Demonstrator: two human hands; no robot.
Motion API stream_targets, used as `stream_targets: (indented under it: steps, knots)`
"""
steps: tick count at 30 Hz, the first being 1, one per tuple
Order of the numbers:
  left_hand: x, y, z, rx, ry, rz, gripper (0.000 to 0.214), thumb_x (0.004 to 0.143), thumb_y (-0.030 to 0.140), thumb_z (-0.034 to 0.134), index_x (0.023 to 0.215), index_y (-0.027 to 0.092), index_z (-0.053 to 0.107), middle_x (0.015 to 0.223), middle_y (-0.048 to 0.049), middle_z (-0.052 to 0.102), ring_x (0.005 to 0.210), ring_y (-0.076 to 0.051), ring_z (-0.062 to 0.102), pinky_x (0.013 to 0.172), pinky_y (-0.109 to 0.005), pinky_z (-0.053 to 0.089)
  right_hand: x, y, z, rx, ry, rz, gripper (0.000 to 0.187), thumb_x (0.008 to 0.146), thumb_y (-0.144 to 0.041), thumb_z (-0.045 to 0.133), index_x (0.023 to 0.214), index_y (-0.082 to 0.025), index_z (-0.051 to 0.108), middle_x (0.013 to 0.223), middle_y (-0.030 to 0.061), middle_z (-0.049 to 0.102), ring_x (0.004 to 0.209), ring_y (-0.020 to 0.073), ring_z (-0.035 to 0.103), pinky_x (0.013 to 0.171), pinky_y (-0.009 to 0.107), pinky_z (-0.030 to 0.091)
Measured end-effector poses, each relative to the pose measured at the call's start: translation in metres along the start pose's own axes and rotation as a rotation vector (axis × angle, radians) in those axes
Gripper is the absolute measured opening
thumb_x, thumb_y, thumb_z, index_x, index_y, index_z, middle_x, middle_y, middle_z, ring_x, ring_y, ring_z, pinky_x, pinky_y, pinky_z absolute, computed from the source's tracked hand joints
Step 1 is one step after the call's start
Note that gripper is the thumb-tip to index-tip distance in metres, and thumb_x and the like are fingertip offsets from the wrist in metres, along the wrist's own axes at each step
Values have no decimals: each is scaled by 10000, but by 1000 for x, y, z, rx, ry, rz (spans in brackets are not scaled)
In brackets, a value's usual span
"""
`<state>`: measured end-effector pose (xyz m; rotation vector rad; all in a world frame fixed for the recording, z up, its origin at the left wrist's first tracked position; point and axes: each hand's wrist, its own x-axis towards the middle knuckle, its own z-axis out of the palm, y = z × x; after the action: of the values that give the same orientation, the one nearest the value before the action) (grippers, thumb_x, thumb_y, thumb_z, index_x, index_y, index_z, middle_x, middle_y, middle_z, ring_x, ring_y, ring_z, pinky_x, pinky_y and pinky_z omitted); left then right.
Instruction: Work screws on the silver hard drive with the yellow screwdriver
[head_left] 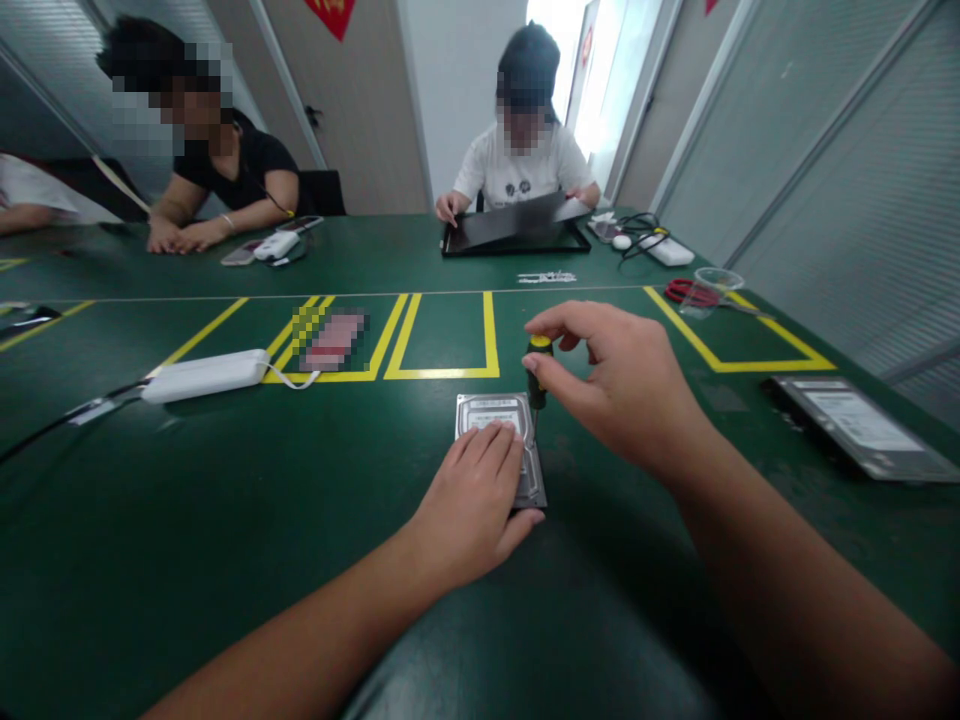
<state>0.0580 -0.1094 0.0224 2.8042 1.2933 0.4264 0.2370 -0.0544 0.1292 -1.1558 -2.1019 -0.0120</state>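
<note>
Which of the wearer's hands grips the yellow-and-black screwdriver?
The right hand, pinching the screwdriver; the left hand instead rests on the silver, rectangular metal hard drive.

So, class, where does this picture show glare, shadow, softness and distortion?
Head view: glare washes out the back opening; same view: dark shadow on the green table beside the right forearm; same view: print on the hard drive too soft to read; same view: side partitions lean, perhaps from wide-angle distortion.

Room: yours looks like an office
Table (225, 490): yellow-taped bays (442, 374) beyond your fingers (487, 445)
Slatted partition (832, 180): well right of them
Door (352, 110): far beyond, leftward
</note>
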Motion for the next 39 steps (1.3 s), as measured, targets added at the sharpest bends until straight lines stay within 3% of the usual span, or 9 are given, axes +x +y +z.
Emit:
stream_targets:
  steps: [6, 12, 16, 22, 39]
  knots:
    - [1, 0, 0, 8, -4, 1, 747, 892, 509, 606, 1442, 32, 437, 1492, -210, 466, 1418, -354, 375, 1202, -499, 281, 0, -2, 0, -2, -19, 0, 230, 839, -175, 595, 1031, -149, 719, 946, 65, 715, 818, 189, 618, 713, 306, 436]
    - [1, 1, 0, 10, -1, 1, 740, 891, 505, 608, 1433, 29, 443, 1488, -209, 471, 1409, -353, 383, 1197, -499, 288, 2, 0, 2, 11, 13, -31, 177, 864, -293, 659, 970, -177, 739, 929, 73, 675, 876, 203, 598, 762, 317, 434]
    - [1, 0, 1, 4, 13, 4, 738, 886, 504, 614, 1431, 38, 441, 1487, -211, 473, 1413, -352, 383, 1194, -503, 294, 1, 2, 2, 8, 24, -26, 138, 851, -264, 676, 946, -183, 733, 901, 56, 682, 838, 191, 601, 743, 310, 433]
    - [0, -1, 2, 1, 11, 0, 736, 890, 507, 607, 1435, 42, 439, 1490, -210, 470, 1416, -349, 384, 1194, -507, 298, 0, 2, 1, 15, 41, -11, 226, 821, -255, 703, 1033, -176, 705, 937, 42, 714, 813, 181, 621, 723, 303, 444]
    - [1, 0, 2, 14, 2, 1, 741, 889, 510, 609, 1429, 28, 456, 1489, -207, 471, 1409, -353, 384, 1196, -502, 296, 1, 2, -1, -1, 0, -6, 178, 824, -182, 629, 982, -173, 709, 937, 42, 727, 817, 182, 641, 720, 308, 458]
